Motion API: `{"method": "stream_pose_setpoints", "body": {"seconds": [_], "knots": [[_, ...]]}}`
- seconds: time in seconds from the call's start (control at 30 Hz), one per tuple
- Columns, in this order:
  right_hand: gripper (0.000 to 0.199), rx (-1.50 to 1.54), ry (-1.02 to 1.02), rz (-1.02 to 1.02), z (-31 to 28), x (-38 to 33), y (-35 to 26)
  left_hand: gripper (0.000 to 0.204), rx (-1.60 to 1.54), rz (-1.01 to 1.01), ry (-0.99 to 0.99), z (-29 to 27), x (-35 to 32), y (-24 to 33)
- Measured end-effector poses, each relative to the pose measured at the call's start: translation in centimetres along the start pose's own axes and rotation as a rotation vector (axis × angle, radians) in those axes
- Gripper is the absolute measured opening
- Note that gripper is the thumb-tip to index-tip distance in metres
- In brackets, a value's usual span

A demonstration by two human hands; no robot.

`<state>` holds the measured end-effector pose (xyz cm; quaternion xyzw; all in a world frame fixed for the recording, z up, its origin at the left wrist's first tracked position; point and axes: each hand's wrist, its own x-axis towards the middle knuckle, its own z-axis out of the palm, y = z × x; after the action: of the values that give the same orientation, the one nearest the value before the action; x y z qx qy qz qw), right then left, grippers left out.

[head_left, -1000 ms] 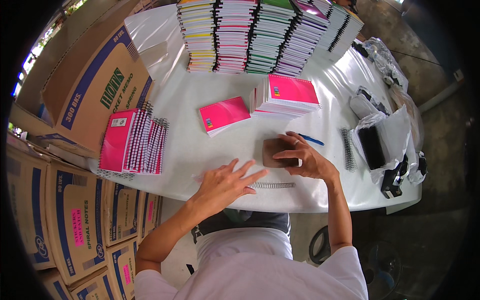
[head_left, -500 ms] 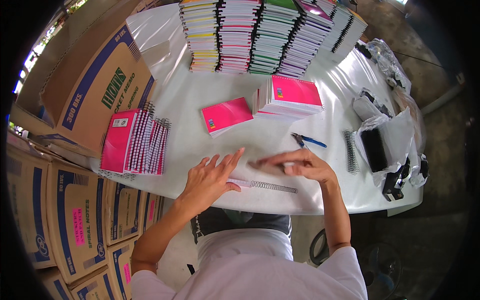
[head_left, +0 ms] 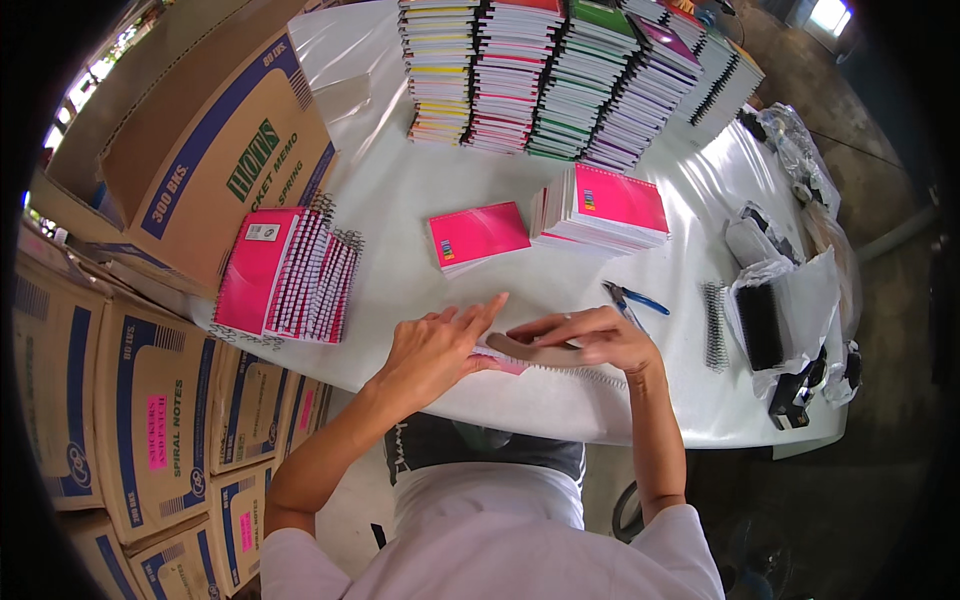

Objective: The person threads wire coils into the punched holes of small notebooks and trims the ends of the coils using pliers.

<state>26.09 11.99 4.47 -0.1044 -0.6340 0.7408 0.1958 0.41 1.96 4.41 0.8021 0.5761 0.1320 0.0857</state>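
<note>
At the table's near edge my left hand (head_left: 425,360) grips a small pink-edged notebook (head_left: 511,366), thumb on its near side and index finger stretched out. The hand hides most of the notebook. A thin metal spiral coil (head_left: 603,377) runs along its edge and sticks out to the right. My right hand (head_left: 612,340) is closed on a curved, flat grey-brown piece (head_left: 535,350) whose exact kind I cannot make out. That piece lies against the notebook and over part of the coil.
Beyond my hands lie a pink notebook (head_left: 480,235) and a pink notebook stack (head_left: 615,205). Blue-handled pliers (head_left: 636,299) and loose coils (head_left: 715,325) are at right, beside plastic-wrapped black coils (head_left: 760,325). Coil-bound notebooks (head_left: 285,270) stand by an open carton (head_left: 230,150). Tall notebook stacks (head_left: 510,80) rise behind.
My right hand has come down toward the notebook and coil, bringing the curved piece against them. My left hand keeps its hold. The whole view has shifted slightly.
</note>
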Motion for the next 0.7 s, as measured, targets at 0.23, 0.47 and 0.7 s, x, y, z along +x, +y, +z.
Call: {"method": "stream_pose_setpoints", "body": {"seconds": [0.23,0.47,0.7], "knots": [[0.042,-0.081,-0.013,0.048,0.7,0.9,-0.1,0.087,-0.106,-0.128,-0.077,-1.4,-0.4,-0.1],[0.047,-0.108,0.089,0.192,1.2,2.0,0.6,0.096,-0.430,-0.097,0.195,0.5,-1.2,-1.9],[0.041,-0.101,0.029,0.126,1.2,2.8,0.9,0.110,-0.853,-0.218,0.267,3.0,-2.0,-2.6]]}}
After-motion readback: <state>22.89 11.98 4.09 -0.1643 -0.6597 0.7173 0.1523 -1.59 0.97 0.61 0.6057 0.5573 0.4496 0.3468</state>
